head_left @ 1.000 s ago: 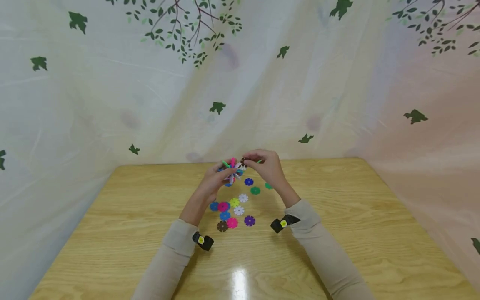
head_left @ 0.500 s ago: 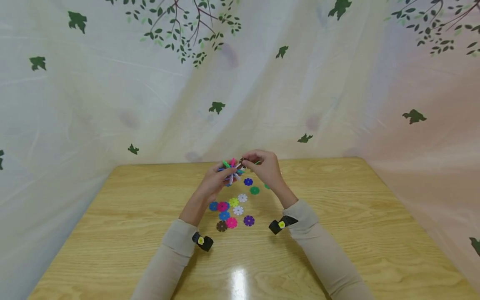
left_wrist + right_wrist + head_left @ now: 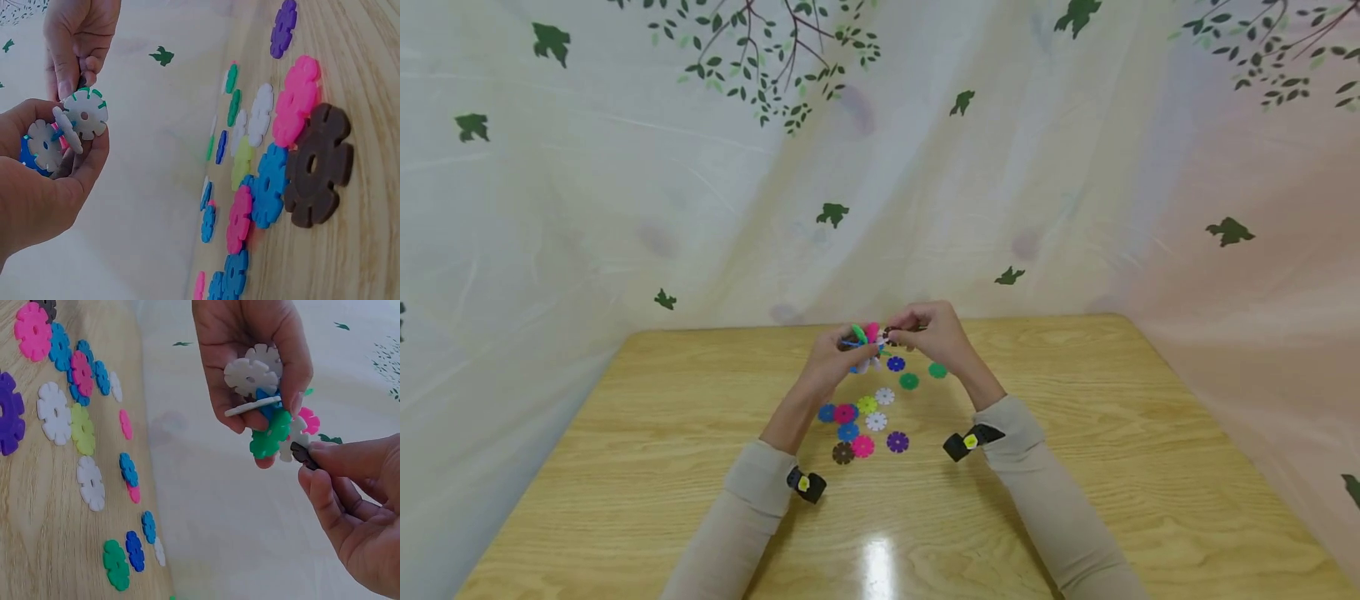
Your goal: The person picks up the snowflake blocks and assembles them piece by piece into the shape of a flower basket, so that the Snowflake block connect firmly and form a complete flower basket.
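Head, worktop [image 3: 1075,492]: wood-grained, leaf-printed curtain [image 3: 737,208] behind.
Head, cluster [image 3: 867,337]: in the left hand [image 3: 833,361], at 12 o'clock from loose discs [image 3: 847,432].
Left wrist, white disc [image 3: 93,122]: almost face-on, clearer than from the head, green at its 12 o'clock rim.
Right wrist, right hand [image 3: 365,503]: pinches a brown disc [image 3: 304,455], edge-on, axis roughly 10–4 o'clock.
Right wrist, cluster: left hand grips it; long axis 11–5.

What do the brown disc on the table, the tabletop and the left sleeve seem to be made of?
Brown disc: probably moulded plastic, matte or satin, from its even colour and clean notches.
Tabletop: wood or wood-look laminate, glossy; grain shows and light reflects brightly.
Left sleeve: matte fabric, by its soft creases; the fibre can't be told.
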